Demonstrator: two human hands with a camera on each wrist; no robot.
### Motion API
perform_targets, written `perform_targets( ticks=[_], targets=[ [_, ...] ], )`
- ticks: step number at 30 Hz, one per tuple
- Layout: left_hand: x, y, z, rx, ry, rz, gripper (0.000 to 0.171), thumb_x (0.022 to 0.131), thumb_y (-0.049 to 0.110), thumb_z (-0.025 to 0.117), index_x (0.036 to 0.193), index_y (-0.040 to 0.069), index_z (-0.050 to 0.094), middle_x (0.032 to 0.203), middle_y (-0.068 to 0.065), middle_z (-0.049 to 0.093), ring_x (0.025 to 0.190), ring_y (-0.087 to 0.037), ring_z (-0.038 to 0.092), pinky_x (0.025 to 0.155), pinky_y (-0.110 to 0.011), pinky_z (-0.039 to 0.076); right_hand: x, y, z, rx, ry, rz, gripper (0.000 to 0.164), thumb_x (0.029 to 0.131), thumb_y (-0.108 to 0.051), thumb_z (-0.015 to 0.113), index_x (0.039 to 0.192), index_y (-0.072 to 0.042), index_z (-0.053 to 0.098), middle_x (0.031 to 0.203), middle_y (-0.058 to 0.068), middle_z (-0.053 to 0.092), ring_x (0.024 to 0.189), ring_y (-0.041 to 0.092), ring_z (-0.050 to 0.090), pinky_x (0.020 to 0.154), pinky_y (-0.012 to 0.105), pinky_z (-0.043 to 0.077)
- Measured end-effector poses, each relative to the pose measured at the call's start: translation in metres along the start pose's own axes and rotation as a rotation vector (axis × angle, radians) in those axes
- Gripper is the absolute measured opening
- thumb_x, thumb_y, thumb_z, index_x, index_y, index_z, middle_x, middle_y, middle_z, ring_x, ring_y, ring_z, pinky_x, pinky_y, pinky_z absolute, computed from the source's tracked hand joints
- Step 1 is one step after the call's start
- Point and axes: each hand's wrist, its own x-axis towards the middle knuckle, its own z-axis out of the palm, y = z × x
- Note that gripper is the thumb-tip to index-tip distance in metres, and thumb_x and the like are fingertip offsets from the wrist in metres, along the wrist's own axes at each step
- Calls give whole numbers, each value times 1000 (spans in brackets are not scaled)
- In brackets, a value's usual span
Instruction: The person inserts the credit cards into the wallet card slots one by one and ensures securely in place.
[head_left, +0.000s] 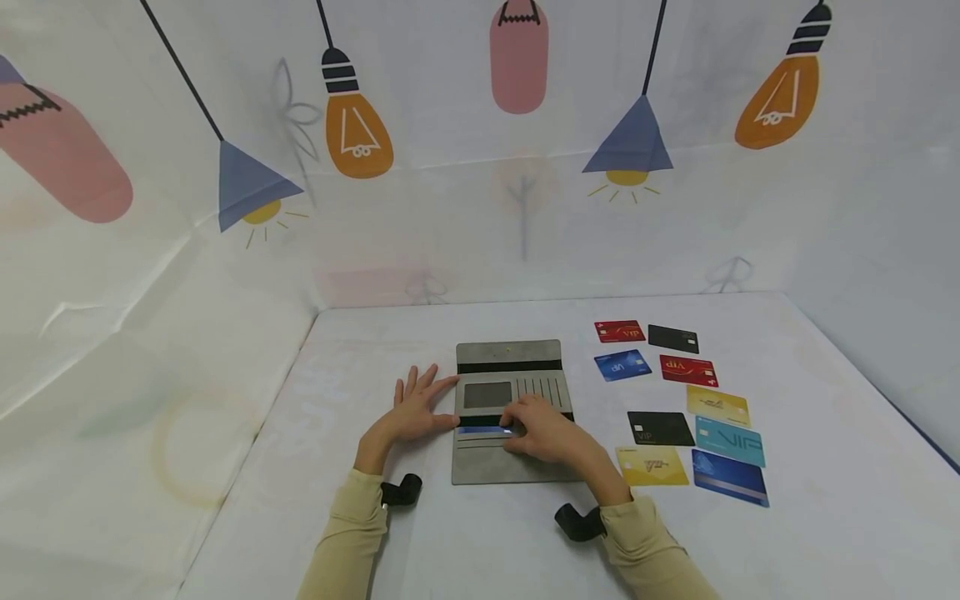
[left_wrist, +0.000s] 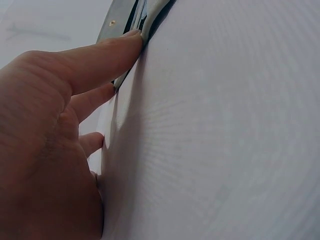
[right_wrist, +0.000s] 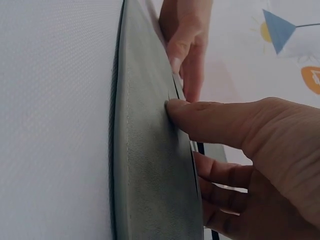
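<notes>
A grey card wallet (head_left: 517, 471) lies unfolded on the table, with dark strips across it, a dark window and several card slots. A blue card (head_left: 480, 431) sits in a slot of its near panel, only a narrow strip showing. My right hand (head_left: 551, 429) curls over the card's right end, fingers above the strip and thumb below. In the right wrist view the thumb (right_wrist: 192, 117) presses on the grey panel and the fingers reach behind it. My left hand (head_left: 416, 410) spreads its fingers at the wallet's left edge, thumb (left_wrist: 112, 57) touching that edge.
To the right of the wallet lie several cards, among them a red card (head_left: 619, 332), a black card (head_left: 660, 428), a yellow card (head_left: 651, 466), a teal card (head_left: 730, 440) and a dark blue card (head_left: 730, 477). A printed sheet (head_left: 450, 225) rises behind the table.
</notes>
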Motion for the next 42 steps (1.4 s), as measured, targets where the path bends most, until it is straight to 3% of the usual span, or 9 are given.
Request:
perform_targets(
  ticks=[20,28,35,39,42],
  targets=[
    [0,-3,1,12,0,10,74,88,39,70,152,17,40,165,-21,8,149,-46,-13,115,-64,-11,1,-1,1,4,-10,4,24,86,-18,76,109,-13,71,96,2,56,90,18,47,79,39,44],
    [0,-2,1,15,-5,12,75,88,40,70,153,19,40,165,-19,7,149,-44,-14,115,-63,-12,-4,10,-16,199,-17,52,30,91,-18,70,119,-8,66,106,4,64,97,18,57,87,40,50],
    [1,-4,1,26,3,10,75,88,40,69,153,20,39,165,-18,7,149,-43,-14,115,-63,-11,-11,38,-40,235,164,52,30,94,-16,67,121,-4,65,108,9,66,100,22,59,89,42,52],
    [1,-4,2,17,2,11,75,88,41,70,153,21,39,166,-17,7,149,-42,-14,116,-62,-12,-17,57,-52,215,295,121,33,94,-15,66,125,-4,63,120,16,63,110,32,58,97,51,49],
    [2,-3,2,14,3,9,75,87,40,70,153,21,39,166,-17,8,149,-42,-14,116,-62,-11,-21,71,-61,169,341,182,32,96,-14,64,127,-5,63,126,19,61,120,38,54,102,58,43]
  ],
)
